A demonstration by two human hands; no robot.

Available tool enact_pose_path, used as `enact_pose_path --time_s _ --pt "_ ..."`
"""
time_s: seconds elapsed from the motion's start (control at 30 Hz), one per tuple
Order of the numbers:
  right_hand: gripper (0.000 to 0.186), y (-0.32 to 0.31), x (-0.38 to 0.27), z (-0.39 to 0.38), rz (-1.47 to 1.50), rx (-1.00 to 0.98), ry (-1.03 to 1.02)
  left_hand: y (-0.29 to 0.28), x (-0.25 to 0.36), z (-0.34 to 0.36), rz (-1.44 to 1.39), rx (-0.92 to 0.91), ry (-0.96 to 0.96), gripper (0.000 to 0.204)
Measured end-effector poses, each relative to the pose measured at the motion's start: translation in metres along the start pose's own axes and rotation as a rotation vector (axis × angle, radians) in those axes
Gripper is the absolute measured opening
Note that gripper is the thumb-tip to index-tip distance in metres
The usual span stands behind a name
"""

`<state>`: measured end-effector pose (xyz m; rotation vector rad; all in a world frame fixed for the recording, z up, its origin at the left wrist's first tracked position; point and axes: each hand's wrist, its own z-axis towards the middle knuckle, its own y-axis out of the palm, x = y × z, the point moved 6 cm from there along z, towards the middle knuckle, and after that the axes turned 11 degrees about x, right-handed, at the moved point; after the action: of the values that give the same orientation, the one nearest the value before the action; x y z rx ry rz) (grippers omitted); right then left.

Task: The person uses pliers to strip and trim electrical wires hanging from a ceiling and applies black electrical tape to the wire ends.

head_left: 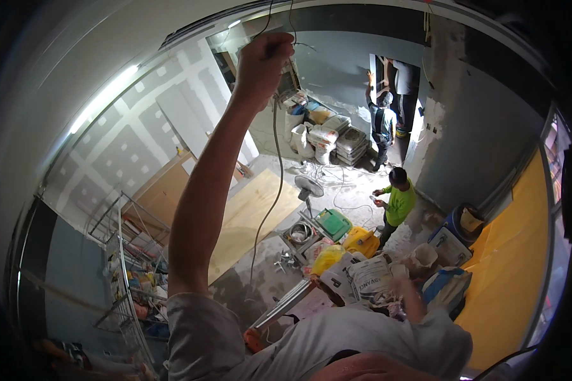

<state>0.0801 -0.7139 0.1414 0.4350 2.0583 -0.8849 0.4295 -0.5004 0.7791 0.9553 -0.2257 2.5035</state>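
My left hand (264, 70) is raised high at the top of the head view, its fingers closed in a pinch around a thin cable. The grey cable (278, 171) hangs below the hand in a long curve toward the floor. Thin dark wires (293, 19) run up from beside the fingertips to the ceiling edge. My right hand (400, 273) is low at the right, in front of a white printed sack (368, 278). It is smeared, so its fingers do not show clearly. Below me are the rails of a ladder (286, 306).
A person in a bright green top (399, 200) stands on the floor below; another (381, 124) is by the lit doorway. Stacked sacks (337, 136), a fan (309, 186), a green bin lid (333, 223), a plywood sheet (251, 216) and a metal rack (130, 286) surround the floor.
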Motion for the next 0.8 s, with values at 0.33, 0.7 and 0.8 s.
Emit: enact_pose_path --time_s 0.33,0.7,0.8 --pt "0.031 -0.010 -0.070 -0.050 -0.321 0.052 -0.345 0.030 0.027 -0.006 0.100 -0.045 0.037 0.020" --pt "0.033 -0.211 -0.531 -0.364 0.287 0.302 -1.837 0.016 0.028 -0.015 0.102 -0.018 -0.044 0.014" --pt "0.037 -0.238 -0.663 -0.445 0.140 0.623 -2.017 0.019 0.039 -0.014 0.120 -0.020 -0.048 0.014"
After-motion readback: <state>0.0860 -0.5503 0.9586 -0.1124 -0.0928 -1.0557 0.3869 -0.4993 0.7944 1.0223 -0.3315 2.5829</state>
